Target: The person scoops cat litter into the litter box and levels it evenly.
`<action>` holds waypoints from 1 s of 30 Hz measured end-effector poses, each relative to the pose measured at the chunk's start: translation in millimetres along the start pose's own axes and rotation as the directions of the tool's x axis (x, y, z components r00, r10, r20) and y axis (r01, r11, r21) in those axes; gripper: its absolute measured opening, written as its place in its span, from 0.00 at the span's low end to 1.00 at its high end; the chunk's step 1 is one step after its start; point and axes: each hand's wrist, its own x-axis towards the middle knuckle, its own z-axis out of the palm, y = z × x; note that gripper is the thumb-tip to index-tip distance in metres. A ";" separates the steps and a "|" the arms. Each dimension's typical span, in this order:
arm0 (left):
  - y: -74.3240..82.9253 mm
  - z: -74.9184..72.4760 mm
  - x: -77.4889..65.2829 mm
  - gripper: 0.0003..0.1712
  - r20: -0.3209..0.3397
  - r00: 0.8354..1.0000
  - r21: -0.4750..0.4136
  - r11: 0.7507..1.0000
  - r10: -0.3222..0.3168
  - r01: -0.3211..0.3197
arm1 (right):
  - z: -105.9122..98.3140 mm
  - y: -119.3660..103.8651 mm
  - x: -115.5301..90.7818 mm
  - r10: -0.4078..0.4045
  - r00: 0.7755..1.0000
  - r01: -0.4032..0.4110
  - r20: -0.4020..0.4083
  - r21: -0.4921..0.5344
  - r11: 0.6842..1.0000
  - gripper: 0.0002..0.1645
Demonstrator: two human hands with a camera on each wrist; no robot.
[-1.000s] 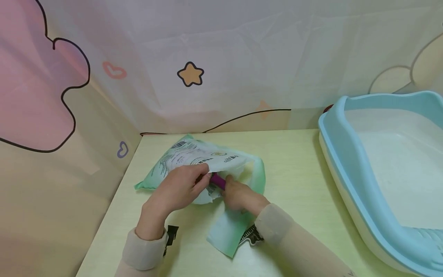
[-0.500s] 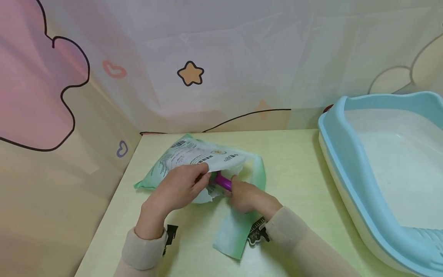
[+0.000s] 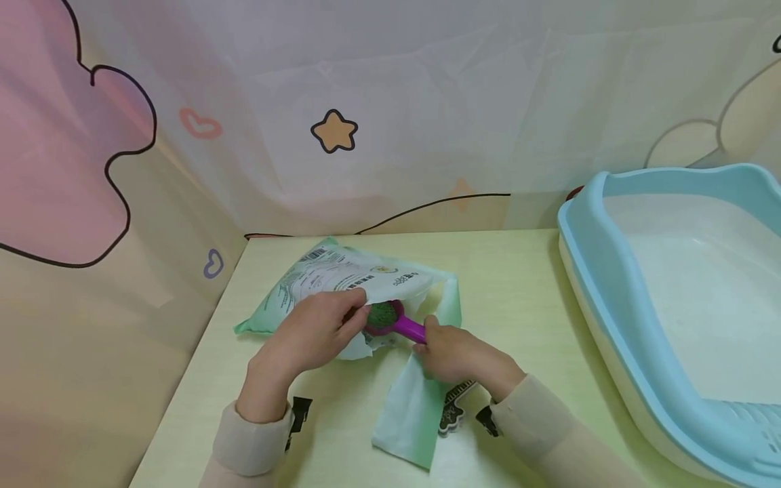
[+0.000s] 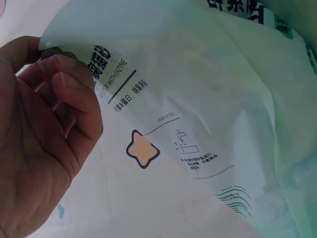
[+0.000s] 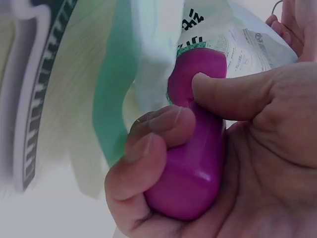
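Observation:
A white and green bag of cat litter [image 3: 329,268] lies on the table, its torn mouth facing right. My left hand [image 3: 317,332] pinches the upper edge of that mouth and holds it raised; the left wrist view shows the thumb and curled fingers [image 4: 74,89] at the film's edge. In my right hand [image 3: 457,352] is the handle of a purple scoop [image 3: 410,329], the fingers wrapped round it. Green granules [image 3: 383,314] fill the scoop's bowl, which sits at the bag's opening, its far side partly hidden by my left hand and the film.
A light blue and white litter box [image 3: 616,318] stands at the right of the table [image 3: 506,285]. A torn strip of the bag [image 3: 409,420] hangs down toward the front. Beside it, partly under my right forearm, lies a dark patterned piece [image 3: 451,413]. A printed curtain rises behind.
My right hand has drawn back to the right with the scoop, bringing its granule-filled bowl into sight at the bag's mouth. My left hand has stayed in place on the film.

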 end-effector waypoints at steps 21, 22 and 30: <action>-1.3 -0.7 -0.9 0.18 -0.001 1.000 -0.007 1.000 -0.005 0.005 | -12.4 17.2 -31.7 -0.043 0.998 0.041 -0.036 -0.041 0.998 0.14; -1.3 -0.6 -0.8 0.18 -0.002 1.000 -0.008 1.000 -0.006 0.006 | -13.0 17.2 -33.0 -0.048 0.998 0.046 -0.045 -0.048 0.998 0.14; -0.5 -0.2 -0.4 0.18 -0.003 1.000 -0.011 1.000 -0.006 0.006 | -18.9 19.6 -45.1 -0.045 0.994 0.040 -0.100 -0.047 0.998 0.10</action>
